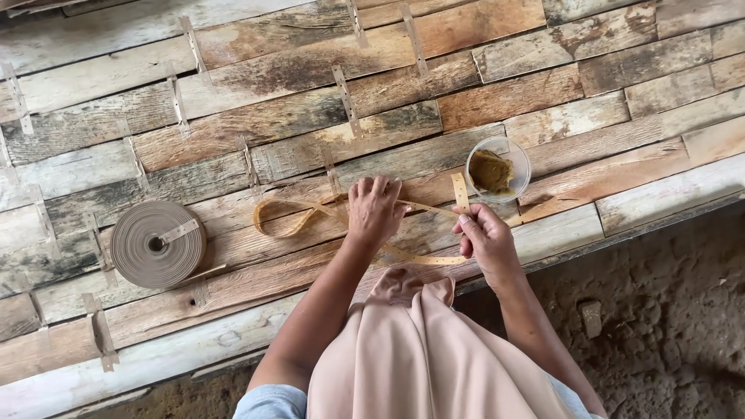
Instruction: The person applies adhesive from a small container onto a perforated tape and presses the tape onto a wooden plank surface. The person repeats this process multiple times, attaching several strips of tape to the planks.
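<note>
A long tan strip [289,219] loops across a weathered plank platform [233,101]. My left hand [374,209] lies palm down on the strip, fingers spread, pressing it against the planks. My right hand [483,237] pinches one end of the strip [459,192], which stands upright between thumb and fingers. Just beyond that hand sits a small clear plastic cup [497,168] holding a brownish-yellow paste. A thin flat piece of strip [419,259] runs between both hands near my lap.
A tightly wound roll of the same tan strip [157,244] lies flat at the left. Short strip pieces are fixed across the plank joints. The platform edge [621,233] drops to a dirt floor [667,310] at the right. Peach cloth [419,349] covers my lap.
</note>
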